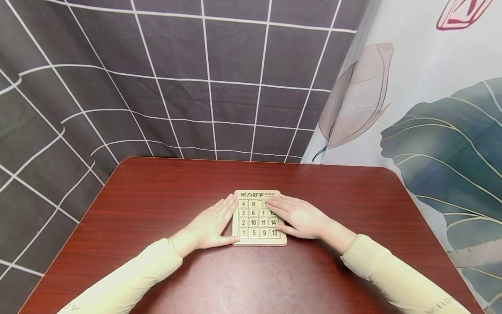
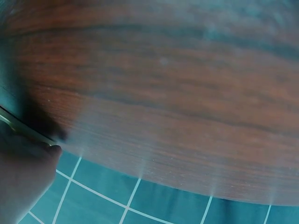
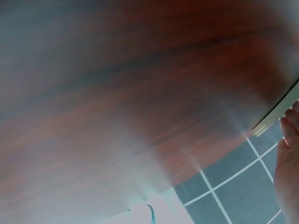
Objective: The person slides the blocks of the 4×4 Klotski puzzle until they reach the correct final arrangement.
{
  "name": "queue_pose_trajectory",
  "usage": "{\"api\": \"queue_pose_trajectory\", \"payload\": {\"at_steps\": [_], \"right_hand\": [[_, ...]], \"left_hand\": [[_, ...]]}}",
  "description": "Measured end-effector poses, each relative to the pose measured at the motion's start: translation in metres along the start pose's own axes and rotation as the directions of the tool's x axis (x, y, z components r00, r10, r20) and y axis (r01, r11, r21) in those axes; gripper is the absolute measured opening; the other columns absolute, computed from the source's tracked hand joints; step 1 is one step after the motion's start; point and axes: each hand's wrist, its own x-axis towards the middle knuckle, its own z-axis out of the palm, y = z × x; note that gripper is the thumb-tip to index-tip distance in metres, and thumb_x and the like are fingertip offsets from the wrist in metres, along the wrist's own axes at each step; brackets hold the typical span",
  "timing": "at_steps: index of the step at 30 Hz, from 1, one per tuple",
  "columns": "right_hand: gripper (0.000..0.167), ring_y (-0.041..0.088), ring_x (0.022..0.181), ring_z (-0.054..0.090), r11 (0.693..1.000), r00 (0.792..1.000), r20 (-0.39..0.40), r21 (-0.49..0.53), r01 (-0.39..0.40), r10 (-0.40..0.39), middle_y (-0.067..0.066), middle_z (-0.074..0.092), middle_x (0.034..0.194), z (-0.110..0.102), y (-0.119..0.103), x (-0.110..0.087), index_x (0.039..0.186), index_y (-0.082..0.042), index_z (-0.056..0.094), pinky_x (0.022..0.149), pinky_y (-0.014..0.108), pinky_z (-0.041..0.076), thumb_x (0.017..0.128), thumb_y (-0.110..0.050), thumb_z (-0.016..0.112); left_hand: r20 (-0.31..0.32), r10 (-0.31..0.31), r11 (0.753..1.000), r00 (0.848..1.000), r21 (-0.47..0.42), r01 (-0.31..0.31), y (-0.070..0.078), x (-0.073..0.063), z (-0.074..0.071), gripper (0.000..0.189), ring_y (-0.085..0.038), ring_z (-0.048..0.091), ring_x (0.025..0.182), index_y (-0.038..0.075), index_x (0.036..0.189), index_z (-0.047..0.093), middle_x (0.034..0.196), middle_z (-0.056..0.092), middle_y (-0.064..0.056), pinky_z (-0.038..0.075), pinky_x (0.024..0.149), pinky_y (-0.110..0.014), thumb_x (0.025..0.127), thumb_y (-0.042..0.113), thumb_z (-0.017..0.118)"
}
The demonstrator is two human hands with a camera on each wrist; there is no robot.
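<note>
A pale number sliding puzzle (image 1: pixel 259 241) lies flat on the table, its numbered tiles in rows below a strip of dark Chinese lettering. My left hand (image 1: pixel 208 224) touches its left edge with straight fingers, the thumb at the lower left corner. Straight fingers of my right hand (image 1: pixel 303 216) rest over the upper right tiles and partly hide them; that thumb touches the tile marked 14 (image 1: pixel 273 223). The left wrist view catches part of the left hand (image 2: pixel 28 172) at the board's edge. In the right wrist view, the right hand (image 3: pixel 288 163) is beside the board's side (image 3: pixel 275 116).
The puzzle rests on a reddish-brown wooden table (image 1: pixel 176 183) with rounded far corners. Behind it hangs a dark grey curtain (image 1: pixel 235 52) with white grid lines. A white curtain with leaf prints (image 1: pixel 451 131) hangs along the right.
</note>
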Motion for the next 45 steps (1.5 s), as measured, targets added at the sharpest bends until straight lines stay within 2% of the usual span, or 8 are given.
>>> {"api": "queue_pose_trajectory", "payload": {"at_steps": [9,15,21,27,41,45], "right_hand": [[0.063,0.027,0.150,0.053,1.000,1.000,0.006,0.031,0.002,-0.003,0.011,0.055,0.161,-0.001,-0.006,0.012,0.153,-0.003,0.056,0.126,0.045,0.043,0.104,-0.041,0.063],[0.061,0.026,0.151,0.051,0.999,1.000,-0.012,0.035,0.017,-0.016,0.010,0.054,0.162,-0.004,-0.008,0.000,0.154,-0.004,0.055,0.126,0.046,0.042,0.105,-0.040,0.064],[0.061,0.026,0.148,0.055,0.999,0.998,-0.052,0.026,0.044,-0.043,0.012,0.058,0.158,-0.004,-0.009,-0.017,0.151,-0.002,0.058,0.123,0.049,0.046,0.101,-0.035,0.069],[0.060,0.024,0.148,0.055,0.998,0.996,-0.062,0.011,0.059,-0.058,0.012,0.058,0.158,-0.003,-0.008,-0.021,0.151,-0.003,0.058,0.123,0.049,0.046,0.101,-0.035,0.068],[0.061,0.032,0.150,0.052,0.999,1.000,-0.008,0.024,-0.028,0.028,0.014,0.056,0.159,-0.002,0.005,-0.006,0.153,-0.001,0.056,0.125,0.051,0.043,0.104,-0.036,0.066],[0.061,0.030,0.151,0.051,0.999,1.000,-0.002,0.025,-0.028,0.028,0.013,0.054,0.161,-0.002,0.004,-0.007,0.154,-0.002,0.055,0.126,0.050,0.042,0.105,-0.038,0.064]], "left_hand": [[0.002,-0.003,1.000,1.000,-0.002,0.003,0.000,0.000,0.002,0.103,-0.037,0.023,0.164,-0.008,0.164,0.026,0.176,0.019,-0.025,0.029,0.134,-0.048,0.098,0.063,0.061],[0.003,-0.002,1.000,1.000,0.004,0.002,0.000,0.000,0.003,0.103,-0.037,0.023,0.164,-0.008,0.165,0.026,0.176,0.019,-0.025,0.029,0.134,-0.048,0.098,0.064,0.061],[-0.028,0.011,1.000,1.000,0.014,-0.010,-0.002,-0.001,0.006,0.104,-0.038,0.026,0.163,-0.009,0.164,0.027,0.175,0.021,-0.026,0.031,0.133,-0.049,0.097,0.064,0.062],[-0.032,0.009,1.000,0.999,0.004,-0.009,-0.002,-0.001,0.003,0.105,-0.038,0.025,0.163,-0.008,0.164,0.026,0.175,0.021,-0.026,0.030,0.133,-0.048,0.097,0.063,0.063],[-0.019,0.006,1.000,1.000,-0.004,-0.006,-0.001,0.000,0.001,0.104,-0.037,0.024,0.164,-0.008,0.164,0.025,0.175,0.021,-0.025,0.029,0.134,-0.047,0.097,0.062,0.063],[-0.016,0.004,1.000,1.000,-0.002,-0.004,-0.001,0.000,0.001,0.104,-0.037,0.024,0.164,-0.008,0.165,0.025,0.175,0.021,-0.025,0.029,0.134,-0.047,0.097,0.062,0.062]]}}
